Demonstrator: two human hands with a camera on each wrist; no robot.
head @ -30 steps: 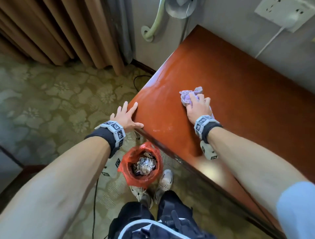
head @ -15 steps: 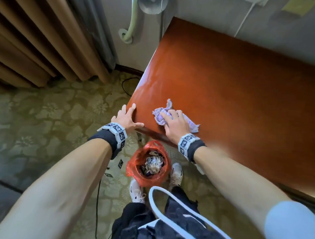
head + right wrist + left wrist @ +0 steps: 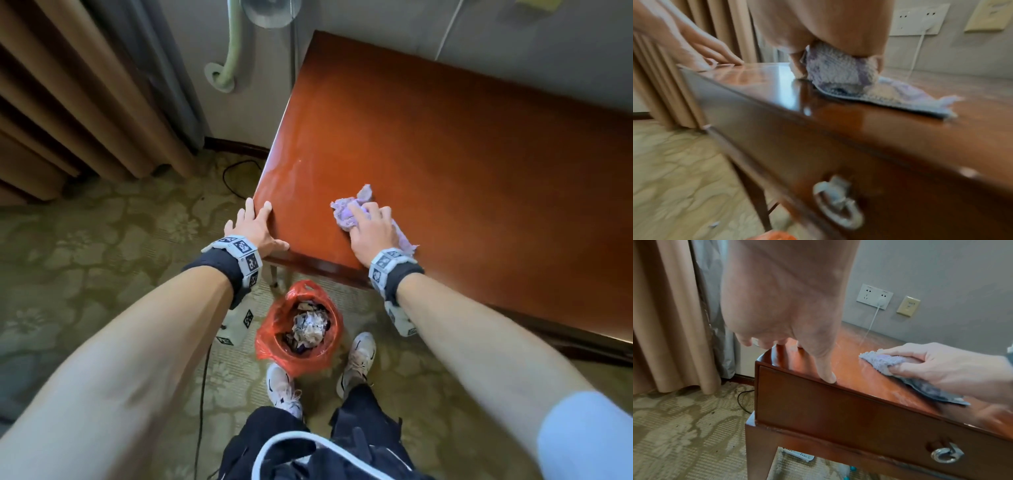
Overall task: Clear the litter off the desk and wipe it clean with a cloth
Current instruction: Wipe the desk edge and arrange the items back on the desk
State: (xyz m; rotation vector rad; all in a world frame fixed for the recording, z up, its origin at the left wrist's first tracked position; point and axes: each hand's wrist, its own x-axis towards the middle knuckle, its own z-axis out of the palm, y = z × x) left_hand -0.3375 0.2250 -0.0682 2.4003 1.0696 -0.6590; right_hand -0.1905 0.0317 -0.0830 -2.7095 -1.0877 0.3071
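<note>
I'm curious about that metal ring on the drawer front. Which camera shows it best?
The left wrist view: the ring pull is sharp there, low on the drawer front. The right wrist view shows it larger but blurred. The head view doesn't show it.

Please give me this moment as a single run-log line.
phase: wiping | right hand: grips cloth on desk | left hand: flat on desk corner | bin: holds litter
</note>
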